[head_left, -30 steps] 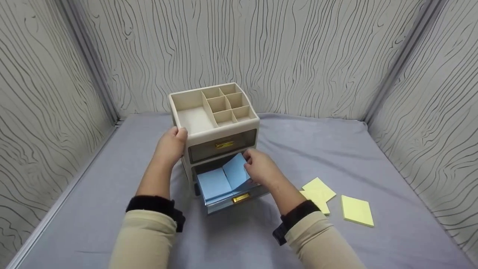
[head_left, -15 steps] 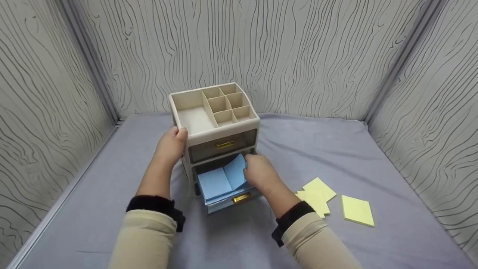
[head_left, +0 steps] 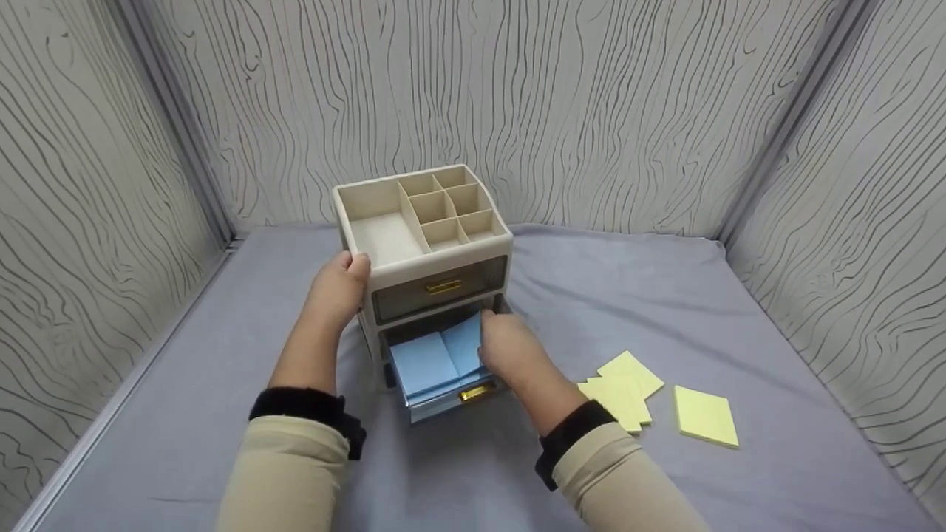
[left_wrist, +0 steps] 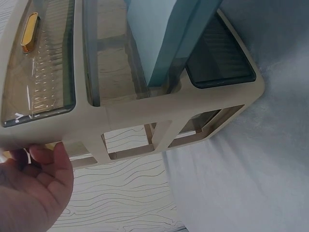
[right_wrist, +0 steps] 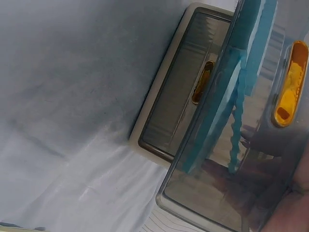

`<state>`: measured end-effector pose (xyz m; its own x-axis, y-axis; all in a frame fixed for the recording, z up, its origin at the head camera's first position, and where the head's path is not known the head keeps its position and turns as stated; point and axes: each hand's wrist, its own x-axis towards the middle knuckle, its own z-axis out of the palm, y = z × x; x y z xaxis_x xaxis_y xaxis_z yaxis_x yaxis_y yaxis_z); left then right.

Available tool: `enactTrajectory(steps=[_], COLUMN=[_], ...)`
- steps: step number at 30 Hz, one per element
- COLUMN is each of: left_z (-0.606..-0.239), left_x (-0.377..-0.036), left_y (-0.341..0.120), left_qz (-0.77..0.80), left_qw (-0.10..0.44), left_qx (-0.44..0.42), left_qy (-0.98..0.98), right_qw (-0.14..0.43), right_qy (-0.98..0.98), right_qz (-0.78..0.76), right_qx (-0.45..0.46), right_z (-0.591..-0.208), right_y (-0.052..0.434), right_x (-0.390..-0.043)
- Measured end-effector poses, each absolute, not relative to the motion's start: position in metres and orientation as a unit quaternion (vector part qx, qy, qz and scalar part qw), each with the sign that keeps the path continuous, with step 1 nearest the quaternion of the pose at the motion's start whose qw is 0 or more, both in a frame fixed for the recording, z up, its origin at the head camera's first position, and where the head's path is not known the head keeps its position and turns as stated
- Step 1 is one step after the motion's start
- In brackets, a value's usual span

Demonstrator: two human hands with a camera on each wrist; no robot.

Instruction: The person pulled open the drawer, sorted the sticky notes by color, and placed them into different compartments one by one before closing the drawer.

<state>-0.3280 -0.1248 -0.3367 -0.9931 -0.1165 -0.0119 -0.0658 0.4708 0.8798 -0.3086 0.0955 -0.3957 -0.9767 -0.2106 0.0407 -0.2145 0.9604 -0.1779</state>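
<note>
A cream desk organizer (head_left: 403, 260) stands on the cloth, its middle drawer (head_left: 436, 408) pulled out. My left hand (head_left: 336, 292) grips the organizer's upper left side; in the left wrist view its fingers (left_wrist: 59, 162) curl at the side opening. Inside the drawer, a blue sticky note pad (head_left: 423, 363) lies flat on the left. Beside it a second blue pad (head_left: 462, 341) slants up to the right, and my right hand (head_left: 514, 347) holds its right edge. Through the clear drawer wall in the right wrist view, the fingers (right_wrist: 224, 181) show dimly at the blue paper.
Several yellow sticky note pads lie to the right: a loose overlapping group (head_left: 617, 403) and a single pad (head_left: 706, 416). The organizer's top (head_left: 384, 235) has divided compartments. A closed upper drawer with a gold handle (head_left: 444, 286) sits above the open one. Wood-patterned walls (head_left: 473, 89) surround the cloth.
The right hand has moved down and slightly left, lowering the right blue pad deeper into the drawer, so it slants less. The left hand and organizer have stayed put.
</note>
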Motion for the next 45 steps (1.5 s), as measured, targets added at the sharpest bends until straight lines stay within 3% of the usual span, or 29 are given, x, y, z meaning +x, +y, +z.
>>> enactTrajectory(steps=[7,12,23,33,38,45], left_z=[-0.336,-0.335,-0.334,-0.336,-0.335,-0.334], left_x=[-0.328,-0.327,-0.325,-0.326,-0.326,-0.326], left_y=[-0.123,-0.124,-0.124,-0.125,-0.125,-0.126], left_qz=[-0.512,-0.505,-0.503,-0.507,-0.502,-0.49], left_qw=[0.023,0.03,0.005,0.009,0.015,0.022], left_qx=[0.046,0.042,0.046,0.048,0.045,0.045], left_qy=[-0.858,-0.862,-0.863,-0.861,-0.864,-0.87], right_qw=[-0.043,-0.05,-0.053,-0.006,-0.031,-0.113], right_qy=[-0.991,-0.992,-0.985,-0.949,-0.913,-0.874], right_qz=[0.087,0.084,0.137,0.29,0.389,0.451], right_qx=[0.086,0.082,0.09,0.125,0.122,0.139], right_z=[-0.396,-0.397,-0.392,-0.385,-0.375,-0.374], right_y=[0.095,0.095,0.103,0.123,0.129,0.137], right_x=[-0.311,-0.312,-0.31,-0.293,-0.278,-0.266])
